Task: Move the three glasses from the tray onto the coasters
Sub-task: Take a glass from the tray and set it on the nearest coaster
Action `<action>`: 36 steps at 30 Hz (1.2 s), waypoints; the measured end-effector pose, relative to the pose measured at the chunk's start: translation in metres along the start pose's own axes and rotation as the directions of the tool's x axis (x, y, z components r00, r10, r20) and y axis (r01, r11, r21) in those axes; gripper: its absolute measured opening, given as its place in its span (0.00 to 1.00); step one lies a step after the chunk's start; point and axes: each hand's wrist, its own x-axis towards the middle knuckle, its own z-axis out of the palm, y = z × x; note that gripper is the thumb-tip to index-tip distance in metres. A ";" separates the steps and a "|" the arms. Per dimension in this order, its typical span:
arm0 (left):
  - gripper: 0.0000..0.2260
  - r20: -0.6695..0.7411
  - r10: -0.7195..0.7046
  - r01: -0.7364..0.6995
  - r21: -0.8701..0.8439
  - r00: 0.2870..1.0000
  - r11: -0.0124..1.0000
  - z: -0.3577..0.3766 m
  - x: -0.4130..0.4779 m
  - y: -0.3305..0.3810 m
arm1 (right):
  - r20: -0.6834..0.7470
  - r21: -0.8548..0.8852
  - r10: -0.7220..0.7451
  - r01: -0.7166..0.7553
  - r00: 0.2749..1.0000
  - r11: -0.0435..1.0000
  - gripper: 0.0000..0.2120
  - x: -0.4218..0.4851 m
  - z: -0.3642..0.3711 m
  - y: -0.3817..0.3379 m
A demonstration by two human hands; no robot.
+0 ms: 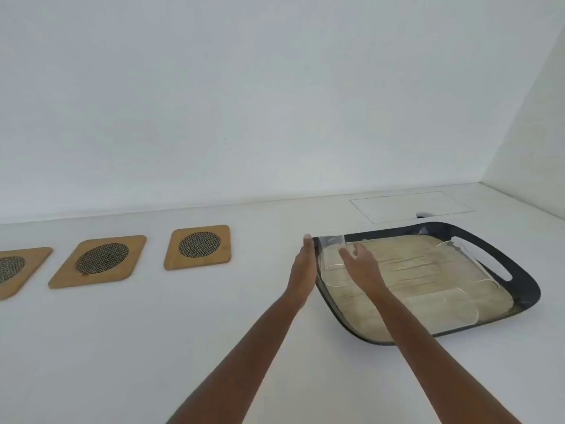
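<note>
White counter (214, 316), three coasters (198, 246), tray (519, 289), three glasses (331, 258)

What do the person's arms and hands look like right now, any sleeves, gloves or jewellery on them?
Both forearms are bare as far as the view shows: no sleeves in sight. The left hand and right hand wear no gloves, and no watch, bracelet or ring is visible. The fingers are slim and uncovered. The picture is too soft to show finer marks.
</note>
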 end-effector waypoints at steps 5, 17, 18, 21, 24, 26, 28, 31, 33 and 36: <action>0.35 0.084 -0.184 0.198 -0.225 0.979 0.954 0.012 0.019 0.016 | 0.087 0.100 0.122 -0.130 0.989 0.986 0.26 0.017 0.003 0.002; 0.37 0.043 -0.293 0.295 -0.243 0.955 0.924 0.017 0.032 0.009 | 0.185 0.107 0.208 -0.230 0.960 0.967 0.30 0.034 0.015 0.003; 0.37 0.042 -0.296 0.297 -0.244 0.954 0.923 0.017 0.032 0.009 | 0.177 0.094 0.209 -0.228 0.962 0.969 0.31 0.034 0.016 0.002; 0.37 0.055 -0.283 0.288 -0.261 0.957 0.921 0.015 0.031 0.010 | 0.174 0.115 0.210 -0.231 0.962 0.966 0.30 0.036 0.017 0.001; 0.36 0.079 -0.254 0.266 -0.246 0.964 0.932 0.014 0.028 0.013 | 0.212 0.227 0.206 -0.253 0.955 0.940 0.26 0.037 0.015 0.003; 0.33 0.083 -0.219 0.232 -0.223 0.972 0.947 0.011 0.026 0.014 | 0.250 0.317 0.182 -0.258 0.951 0.913 0.21 0.034 0.010 0.001; 0.27 0.082 -0.177 0.190 -0.179 0.981 0.965 0.005 0.024 0.015 | 0.294 0.401 0.159 -0.273 0.942 0.875 0.17 0.028 0.004 -0.003; 0.12 0.079 -0.127 0.137 -0.133 0.989 0.982 -0.008 0.023 0.017 | 0.369 0.505 0.044 -0.240 0.928 0.829 0.12 0.016 -0.005 -0.014; 0.09 0.067 -0.078 0.087 -0.143 0.995 0.986 -0.020 0.019 0.021 | 0.378 0.526 -0.067 -0.155 0.923 0.836 0.12 0.008 -0.008 -0.022; 0.08 0.026 -0.003 0.007 -0.152 1.000 0.988 -0.040 0.014 0.027 | 0.321 0.490 -0.176 -0.004 0.931 0.872 0.25 -0.002 -0.006 -0.033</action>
